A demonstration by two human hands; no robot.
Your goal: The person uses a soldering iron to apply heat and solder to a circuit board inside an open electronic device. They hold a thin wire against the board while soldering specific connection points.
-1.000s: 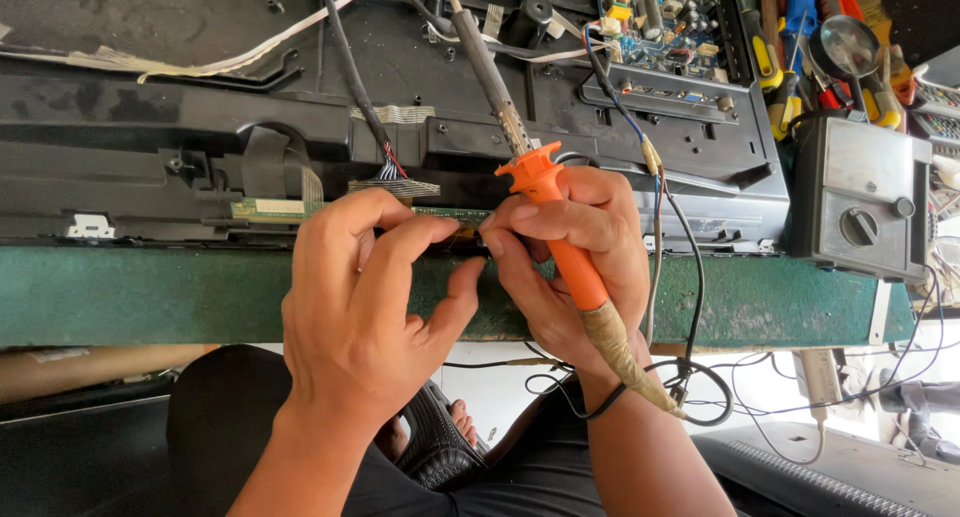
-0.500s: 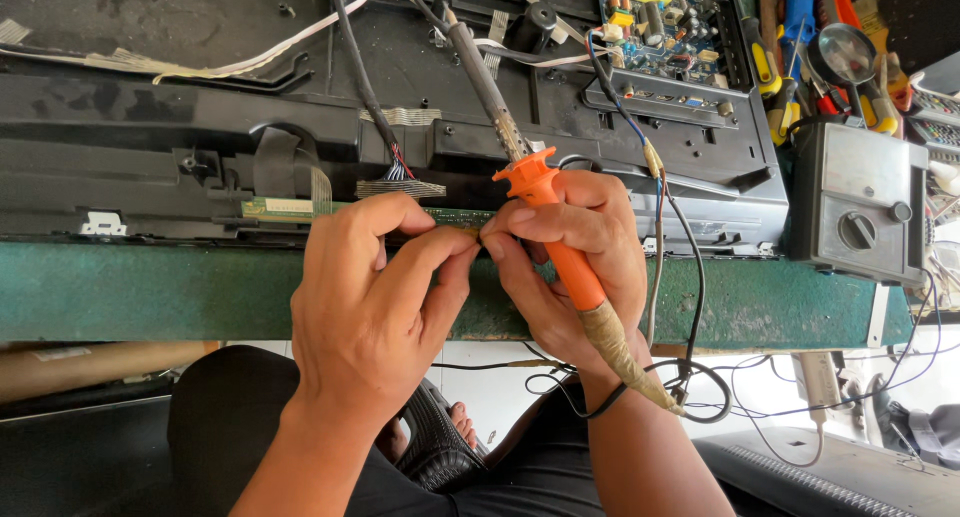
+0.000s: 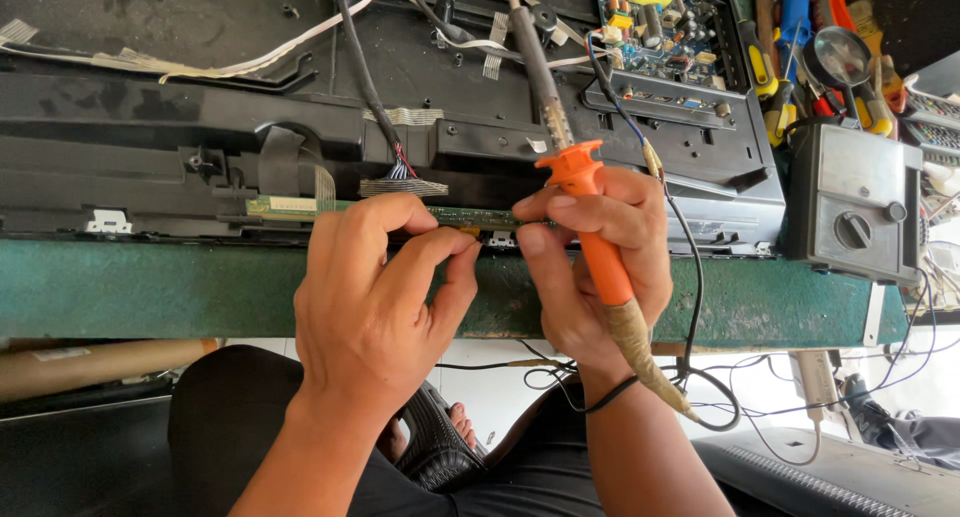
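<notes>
While the right hand grips the orange-handled soldering iron, tip pointing away, the left hand pinches the narrow green circuit strip lying between both hands at the bench edge.

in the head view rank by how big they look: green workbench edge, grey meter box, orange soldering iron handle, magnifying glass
1. green workbench edge, spanning nearly the whole frame
2. grey meter box
3. orange soldering iron handle, partly hidden by the right hand
4. magnifying glass

Our two hands meet, fingertips together.
Our left hand pinches; our right hand curls closed, wrists low.
</notes>
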